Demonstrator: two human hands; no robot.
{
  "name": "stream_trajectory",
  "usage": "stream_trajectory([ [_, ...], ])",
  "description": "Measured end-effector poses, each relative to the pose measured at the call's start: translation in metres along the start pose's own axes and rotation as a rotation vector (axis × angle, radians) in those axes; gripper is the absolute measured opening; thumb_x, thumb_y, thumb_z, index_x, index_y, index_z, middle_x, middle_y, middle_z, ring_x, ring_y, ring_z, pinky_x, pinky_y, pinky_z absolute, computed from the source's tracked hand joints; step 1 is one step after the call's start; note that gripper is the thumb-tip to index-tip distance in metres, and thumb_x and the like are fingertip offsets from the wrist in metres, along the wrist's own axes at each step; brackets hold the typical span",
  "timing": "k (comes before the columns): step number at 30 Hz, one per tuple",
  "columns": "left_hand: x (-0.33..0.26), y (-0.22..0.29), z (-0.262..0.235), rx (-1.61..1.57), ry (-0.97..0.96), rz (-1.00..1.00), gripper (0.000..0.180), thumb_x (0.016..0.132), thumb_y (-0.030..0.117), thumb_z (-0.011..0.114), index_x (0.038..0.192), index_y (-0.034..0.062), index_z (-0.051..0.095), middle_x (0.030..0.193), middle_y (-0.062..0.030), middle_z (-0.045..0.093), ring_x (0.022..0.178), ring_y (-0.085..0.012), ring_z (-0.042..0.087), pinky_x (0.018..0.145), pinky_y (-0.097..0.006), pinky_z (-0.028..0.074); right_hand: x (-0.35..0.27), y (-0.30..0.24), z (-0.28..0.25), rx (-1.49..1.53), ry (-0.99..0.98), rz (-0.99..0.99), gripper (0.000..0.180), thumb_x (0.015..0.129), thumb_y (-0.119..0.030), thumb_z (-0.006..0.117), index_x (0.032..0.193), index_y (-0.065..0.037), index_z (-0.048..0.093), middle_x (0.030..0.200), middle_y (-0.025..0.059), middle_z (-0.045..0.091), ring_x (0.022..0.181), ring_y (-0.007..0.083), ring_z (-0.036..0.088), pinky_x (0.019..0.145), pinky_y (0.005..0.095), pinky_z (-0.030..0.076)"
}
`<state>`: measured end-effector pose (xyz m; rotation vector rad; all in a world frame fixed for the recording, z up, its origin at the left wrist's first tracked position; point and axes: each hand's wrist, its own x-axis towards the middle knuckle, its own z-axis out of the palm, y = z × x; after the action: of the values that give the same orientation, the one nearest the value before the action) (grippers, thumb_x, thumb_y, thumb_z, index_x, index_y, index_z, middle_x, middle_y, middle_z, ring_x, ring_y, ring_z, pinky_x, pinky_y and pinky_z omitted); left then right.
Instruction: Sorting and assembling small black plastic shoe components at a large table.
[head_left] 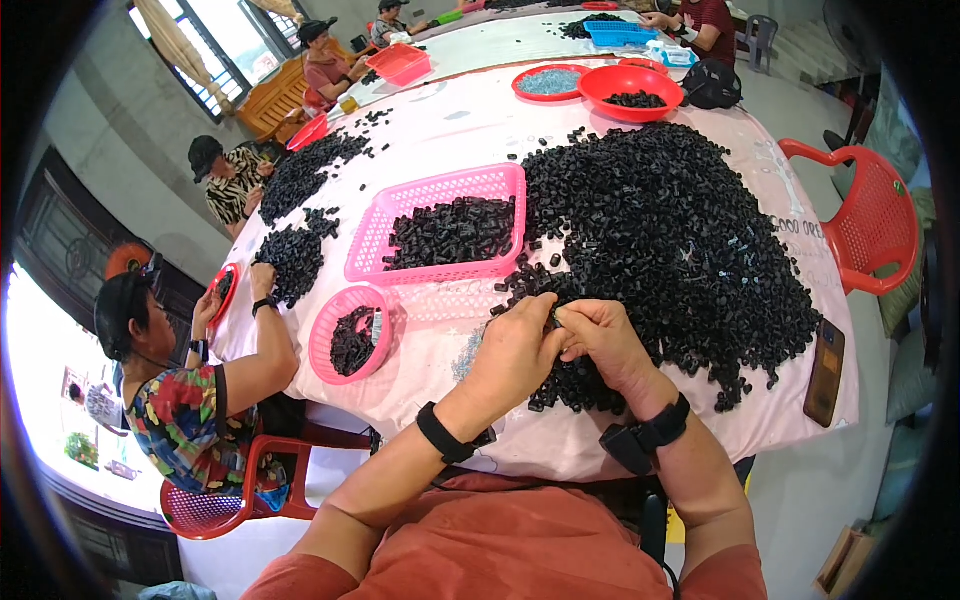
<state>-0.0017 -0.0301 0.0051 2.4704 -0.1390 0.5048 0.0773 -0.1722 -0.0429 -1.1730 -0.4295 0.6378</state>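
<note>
My left hand (pixel 512 348) and my right hand (pixel 607 342) meet at the near edge of a big pile of small black plastic parts (pixel 670 240). Thumbs and fingers of both are pinched together, tip to tip; whatever they hold is too small and covered to name. Left of them, a round pink basket (pixel 384 352) holds some black parts and a pale strip. Beyond it stands a rectangular pink basket (pixel 519 205), partly filled with similar black parts (pixel 455 232). A few pale, tiny pieces (pixel 467 356) lie beside my left hand.
A phone (pixel 825 372) lies at the table's right edge, near a red chair (pixel 880 220). Farther off are a red bowl (pixel 630 110), a red tray of bluish pieces (pixel 548 84) and a black cap (pixel 712 84). A co-worker (pixel 190 400) sits at left; others sit farther along.
</note>
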Motion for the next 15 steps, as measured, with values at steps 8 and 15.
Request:
stream_trajectory([
  [8,-0.0012,-0.0017,0.0076,0.099,-0.006,0.035,0.034,0.087,0.004,0.065,0.118,-0.0057,0.057,0.097,-0.0257,0.063,0.087,-0.0435,0.065,0.072,-0.047,0.053,-0.0004,0.0010,0.0025,0.021,0.040,-0.013,0.022,0.098,-0.020,0.063,0.097,-0.001,0.073,0.079,0.0011,0.070,0.065,0.0044,0.064,0.057,0.0194,0.054],
  [15,0.0004,-0.0027,0.0069,0.052,0.049,0.109,0.037,0.084,0.003,0.067,0.119,-0.0066,0.058,0.097,-0.0232,0.062,0.084,-0.0416,0.064,0.073,-0.046,0.053,0.0003,0.0024,0.0006,0.061,0.049,-0.015,0.022,0.098,-0.020,0.063,0.095,-0.001,0.074,0.078,0.0006,0.070,0.063,0.0049,0.063,0.056,0.0195,0.052],
])
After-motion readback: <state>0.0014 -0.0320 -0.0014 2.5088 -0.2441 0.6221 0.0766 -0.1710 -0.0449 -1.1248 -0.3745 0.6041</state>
